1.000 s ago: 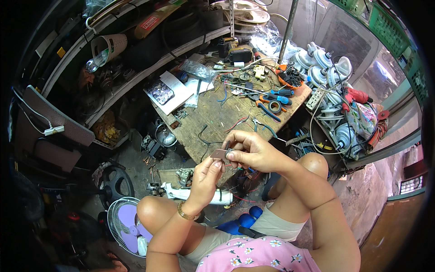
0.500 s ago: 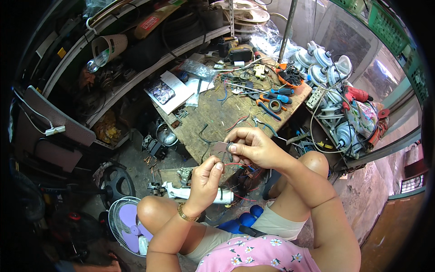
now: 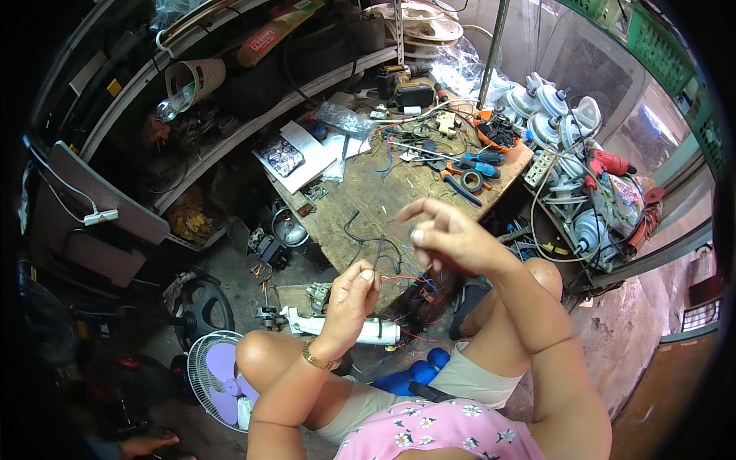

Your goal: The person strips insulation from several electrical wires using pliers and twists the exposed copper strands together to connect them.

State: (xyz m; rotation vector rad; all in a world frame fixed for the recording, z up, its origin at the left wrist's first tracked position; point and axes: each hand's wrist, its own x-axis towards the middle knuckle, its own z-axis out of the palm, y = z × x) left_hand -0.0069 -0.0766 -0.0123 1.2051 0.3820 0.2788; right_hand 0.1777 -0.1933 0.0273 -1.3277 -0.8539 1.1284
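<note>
My left hand (image 3: 353,295), with a gold-coloured bracelet at the wrist, is closed in a pinch between thumb and bent fingers. From the pinch a thin dark wire (image 3: 379,250) sticks up. My right hand (image 3: 445,236) is lifted above and to the right of it, over the near part of the wooden table. Its fingers are smeared by motion, and I cannot make out whether anything is between them. Red and blue wires (image 3: 425,282) run in a tangle just below the hands. Beneath my left hand lies a white fan body (image 3: 376,331).
On the wooden table (image 3: 345,201) lie blue-handled pliers (image 3: 461,188), a roll of black tape (image 3: 471,181), a phone (image 3: 282,157) and an orange bowl (image 3: 502,136) of small dark parts. White fan parts (image 3: 548,100) pile up at right. A purple-bladed fan (image 3: 222,382) stands at lower left.
My right hand has come away from my left, moving up and to the right. The flat brownish piece seen between the hands no longer shows clearly. My left hand keeps its pinch.
</note>
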